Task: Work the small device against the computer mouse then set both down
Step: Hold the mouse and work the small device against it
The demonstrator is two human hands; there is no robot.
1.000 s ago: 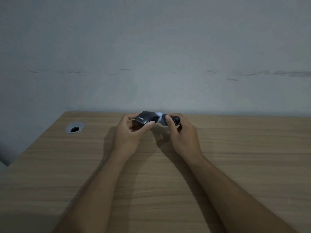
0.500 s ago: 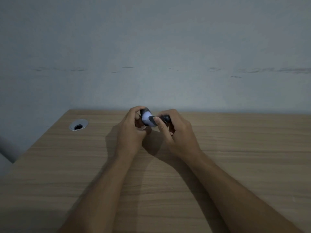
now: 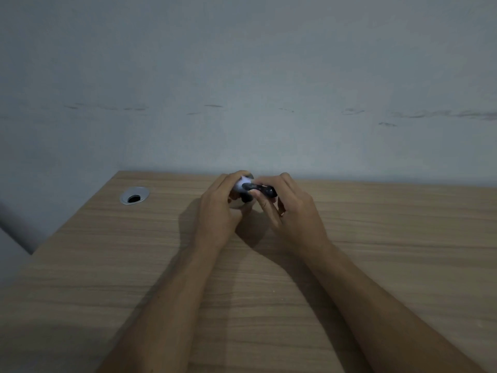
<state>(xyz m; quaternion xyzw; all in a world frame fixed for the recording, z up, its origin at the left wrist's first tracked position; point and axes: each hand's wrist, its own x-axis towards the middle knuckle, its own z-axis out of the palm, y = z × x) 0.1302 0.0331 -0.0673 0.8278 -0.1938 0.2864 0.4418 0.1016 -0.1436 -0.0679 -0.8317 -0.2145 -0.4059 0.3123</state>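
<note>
My left hand (image 3: 219,211) is closed around the computer mouse (image 3: 240,193), a dark shape mostly hidden by my fingers, held just above the far part of the wooden desk (image 3: 376,251). My right hand (image 3: 290,211) grips a small dark device (image 3: 262,189) whose left tip shines a bright white light onto the mouse. The device's tip sits against the mouse between my two hands. Both hands are raised a little off the desk.
A silver cable grommet (image 3: 134,195) with a dark hole sits in the desk's far left corner. The desk's left edge runs diagonally down to the left. A plain grey wall (image 3: 242,90) stands right behind the desk.
The mouse has been turned in my left hand, so its dark top no longer shows. My right hand has brought the lit device closer onto it. Both hands rose slightly.
</note>
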